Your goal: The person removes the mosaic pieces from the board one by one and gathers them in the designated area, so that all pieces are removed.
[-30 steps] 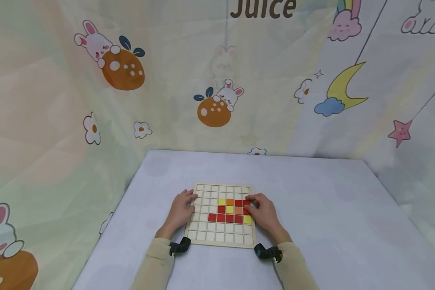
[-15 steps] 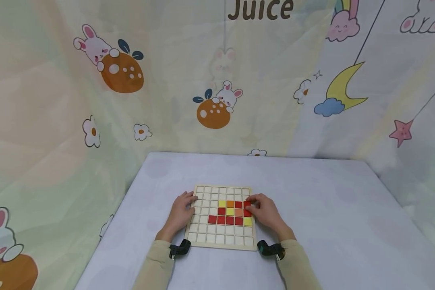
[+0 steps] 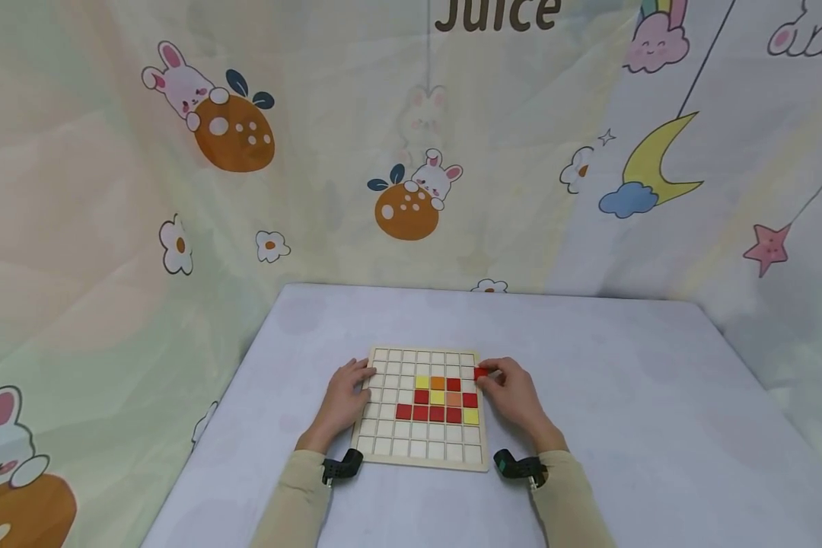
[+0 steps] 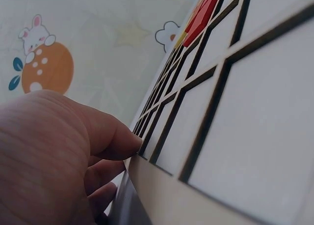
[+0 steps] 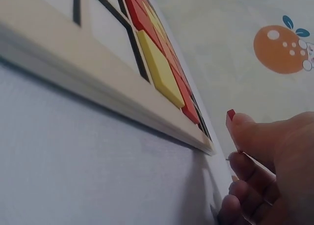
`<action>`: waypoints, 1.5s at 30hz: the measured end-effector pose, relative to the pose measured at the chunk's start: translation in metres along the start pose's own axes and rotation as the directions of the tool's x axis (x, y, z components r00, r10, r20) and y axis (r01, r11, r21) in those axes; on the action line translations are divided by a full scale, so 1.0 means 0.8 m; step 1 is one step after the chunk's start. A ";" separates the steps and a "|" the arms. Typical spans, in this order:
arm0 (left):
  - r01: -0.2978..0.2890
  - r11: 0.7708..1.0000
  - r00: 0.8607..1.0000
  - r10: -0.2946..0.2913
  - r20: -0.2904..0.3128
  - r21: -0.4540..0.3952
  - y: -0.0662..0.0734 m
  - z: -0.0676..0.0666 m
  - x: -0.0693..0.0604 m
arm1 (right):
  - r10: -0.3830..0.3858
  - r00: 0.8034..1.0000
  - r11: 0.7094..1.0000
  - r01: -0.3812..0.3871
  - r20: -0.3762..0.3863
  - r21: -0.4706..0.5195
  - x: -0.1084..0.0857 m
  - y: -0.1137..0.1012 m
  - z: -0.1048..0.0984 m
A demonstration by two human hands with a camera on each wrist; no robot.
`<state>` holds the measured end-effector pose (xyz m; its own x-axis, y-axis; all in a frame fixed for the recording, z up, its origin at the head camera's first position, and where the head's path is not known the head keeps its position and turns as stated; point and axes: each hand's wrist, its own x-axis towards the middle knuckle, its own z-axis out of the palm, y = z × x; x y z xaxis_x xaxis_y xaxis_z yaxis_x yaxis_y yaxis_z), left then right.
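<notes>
A square pale wooden grid board [image 3: 418, 447] lies flat on the table. Several red, yellow and orange square tiles fill part of its grid, with a yellow tile [image 5: 161, 69] near the right edge. My left hand [image 3: 342, 397] rests against the board's left edge, thumb [image 4: 115, 139] and fingertips touching the rim. Just off the right edge, my right hand [image 3: 518, 396] pinches a small red tile [image 3: 480, 373] between thumb and fingers. In the right wrist view only a sliver of that tile shows beyond the thumb.
A white cloth covers the table [image 3: 589, 365]. Behind it hangs a printed backdrop [image 3: 329, 144] with rabbits, fruit and a moon. A black wrist-worn device [image 3: 520, 466] sits on each forearm.
My right hand has lifted a red tile from the right column and moved slightly right with it, leaving a pale square behind. The left hand stays at the board's edge.
</notes>
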<state>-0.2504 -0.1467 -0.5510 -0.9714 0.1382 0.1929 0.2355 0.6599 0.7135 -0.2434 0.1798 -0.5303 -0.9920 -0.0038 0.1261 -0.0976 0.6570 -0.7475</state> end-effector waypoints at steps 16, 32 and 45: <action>0.013 1.000 1.000 -0.013 -0.001 -0.011 0.004 -0.002 -0.002 | 0.028 0.998 0.998 -0.031 -0.063 -0.053 0.000 0.014 -0.010; 0.019 0.999 1.000 -0.019 0.001 -0.026 0.001 0.000 -0.001 | 0.028 0.995 0.996 -0.036 -0.095 -0.081 0.001 0.020 -0.011; 0.025 0.999 1.000 -0.025 -0.007 -0.026 0.005 -0.001 -0.001 | -0.002 0.993 0.995 -0.010 -0.115 -0.103 0.002 0.029 -0.006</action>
<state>-0.2486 -0.1446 -0.5478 -0.9768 0.1168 0.1796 0.2121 0.6440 0.7350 -0.2471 0.1988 -0.5445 -0.9760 0.0811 0.2019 -0.0794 0.7312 -0.6775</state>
